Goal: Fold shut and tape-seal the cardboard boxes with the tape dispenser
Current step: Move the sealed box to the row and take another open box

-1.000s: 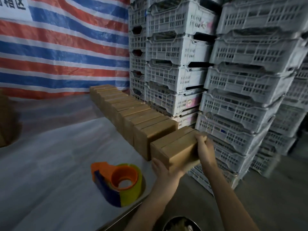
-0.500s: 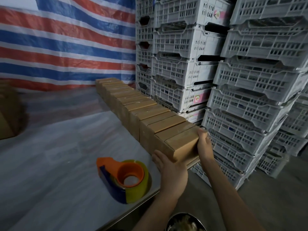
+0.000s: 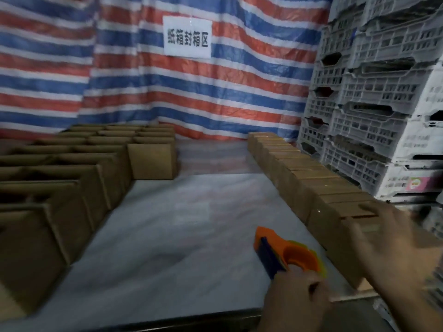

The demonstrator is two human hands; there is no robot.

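Lower centre of the frame, and the orange and blue tape dispenser lies on the pale-covered bench, its yellowish roll toward the near edge. The left hand is right at its near end, knuckles up and fingers curled against the roll; the blur makes it impossible to tell whether they actually grip it. Over at the lower right, the right hand is heavily smeared by motion, palm down with its fingers straight and spread above the top of the nearest box. Whether it touches the cardboard cannot be told. That box is the near end of a long row of closed boxes, packed side by side and running from the lower right up toward the middle of the frame along the bench's right side. The dispenser sits just beside this row, on its left. Across the bench, filling the left of the frame, stands a block of open boxes in several ranks, flaps up and dark inside. Behind everything hangs a red, white and blue striped tarp, with a white sign bearing dark characters at the upper centre. Stacks of pale slotted plastic crates climb the right edge, just behind the closed row.
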